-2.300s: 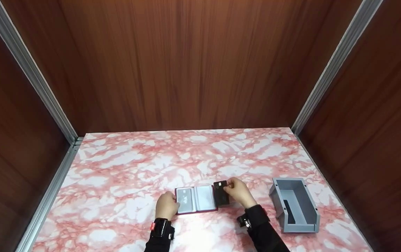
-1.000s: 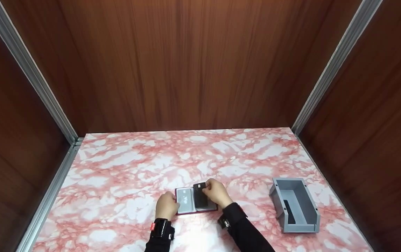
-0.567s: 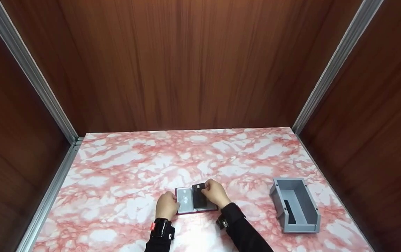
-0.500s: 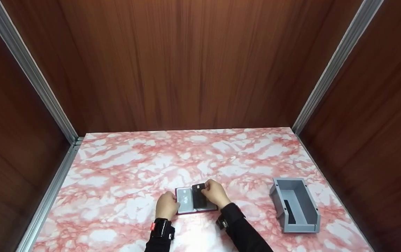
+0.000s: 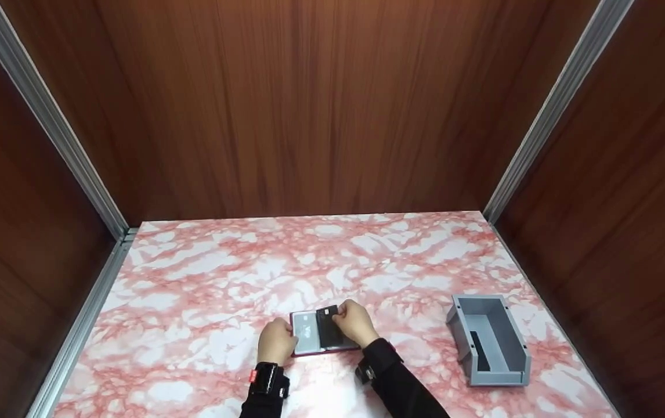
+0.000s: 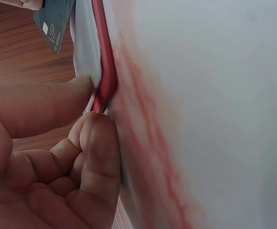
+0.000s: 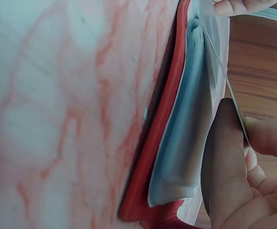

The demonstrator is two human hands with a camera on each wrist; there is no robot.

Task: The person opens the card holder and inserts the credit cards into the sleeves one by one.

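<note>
An open card holder (image 5: 306, 335) with a red cover (image 7: 153, 167) and clear plastic sleeves (image 7: 184, 124) lies on the table. My left hand (image 5: 276, 342) pinches its left edge between thumb and fingers. Between the thumb and fingers of my right hand (image 5: 357, 323) is a dark card (image 5: 328, 331), held by its upper right corner. "VIP" and a pale chip square show on the card (image 6: 57, 25) in the left wrist view. It slants over the right-hand sleeves, its lower edge close to the holder's middle fold. A card-like shape with pale lettering shows in the left sleeve.
A grey plastic bin (image 5: 501, 379) stands on the right of the red-and-white marbled table (image 5: 222, 267), with a black strip-like shape (image 5: 481, 352) inside it. Brown wood-look panels (image 5: 309, 116) enclose the back and both sides, with metal rails at the corners.
My right hand has carried the card leftward from beside the holder to over its right sleeves, and recently slightly further left and down. My left hand keeps its place on the holder's edge.
</note>
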